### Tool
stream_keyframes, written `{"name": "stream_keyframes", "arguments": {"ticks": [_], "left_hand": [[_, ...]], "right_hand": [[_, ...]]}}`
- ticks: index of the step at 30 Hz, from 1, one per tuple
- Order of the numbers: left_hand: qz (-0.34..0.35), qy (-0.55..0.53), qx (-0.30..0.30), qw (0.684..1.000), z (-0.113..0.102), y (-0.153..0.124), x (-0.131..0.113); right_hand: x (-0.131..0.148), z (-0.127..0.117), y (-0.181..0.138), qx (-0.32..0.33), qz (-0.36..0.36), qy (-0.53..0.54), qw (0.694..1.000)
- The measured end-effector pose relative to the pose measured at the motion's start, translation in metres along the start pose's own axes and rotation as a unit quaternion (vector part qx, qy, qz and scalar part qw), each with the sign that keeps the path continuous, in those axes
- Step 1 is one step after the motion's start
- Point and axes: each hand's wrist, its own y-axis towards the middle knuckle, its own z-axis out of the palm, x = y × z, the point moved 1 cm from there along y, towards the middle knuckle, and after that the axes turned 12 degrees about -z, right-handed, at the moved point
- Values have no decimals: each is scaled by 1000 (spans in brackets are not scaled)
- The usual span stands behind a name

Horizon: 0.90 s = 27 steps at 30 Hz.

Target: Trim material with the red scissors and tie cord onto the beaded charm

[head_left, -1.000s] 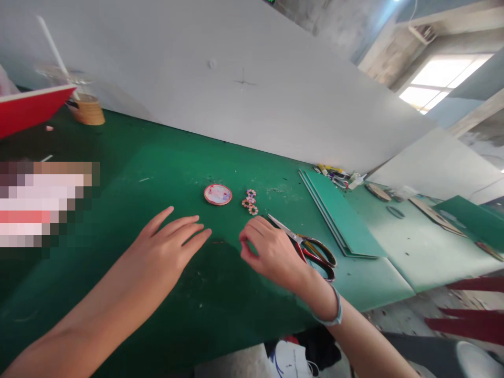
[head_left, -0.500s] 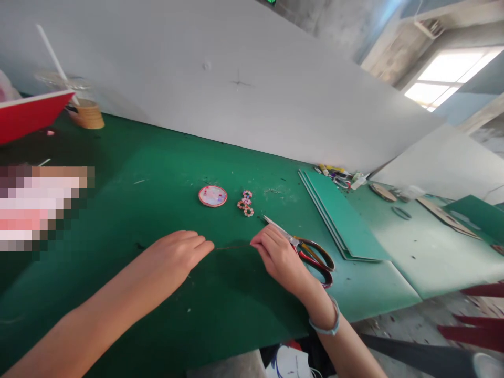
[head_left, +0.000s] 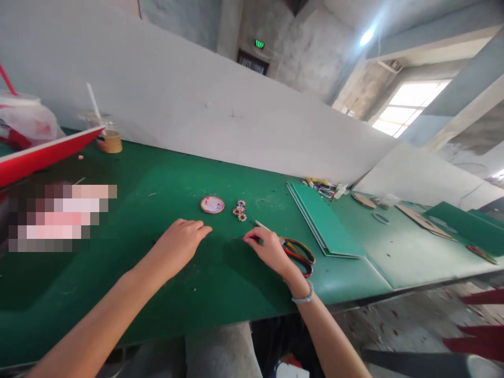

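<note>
My left hand (head_left: 181, 240) hovers over the green tabletop, its thumb and fingers closed in a pinch. Facing it, my right hand (head_left: 268, 249) also pinches, with a light-blue band around its wrist. A thin thread ran between the fingertips a moment earlier; across the gap it is now too fine to make out. Large scissors (head_left: 300, 253) with red-and-yellow handles lie partly behind my right hand. Just beyond the hands are a small round disc (head_left: 212, 205) with a red rim and a cluster of little beaded flower rings (head_left: 240, 211).
Flat green boards (head_left: 326, 220) lie stacked to the right. Pens and small tools (head_left: 321, 186) are heaped against the white partition (head_left: 189, 105). At the left stand a red tray-like object (head_left: 51, 155) and a cup with a straw (head_left: 110, 142); a blurred-out patch is below them.
The head view has tilted up and shifted. My hands are still pinched and facing each other, slightly closer together in the picture; the thread between them no longer shows clearly.
</note>
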Motion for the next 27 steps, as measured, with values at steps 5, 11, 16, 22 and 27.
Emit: {"name": "stream_keyframes", "arguments": {"ticks": [5, 11, 16, 22, 27], "left_hand": [[-106, -193, 301, 928, -30, 32, 22], [-95, -266, 421, 862, -40, 55, 36], [-81, -268, 383, 880, -21, 57, 25], [-32, -225, 292, 929, -6, 55, 1], [-4, -203, 292, 935, -2, 53, -6]], "right_hand": [[-6, -4, 3, -9, 83, 78, 994], [-10, -5, 3, -38, 83, 128, 988], [-11, 0, 2, -17, 89, 119, 989], [-16, -3, 1, -11, 84, 166, 983], [-20, -6, 1, -11, 75, 183, 980]]}}
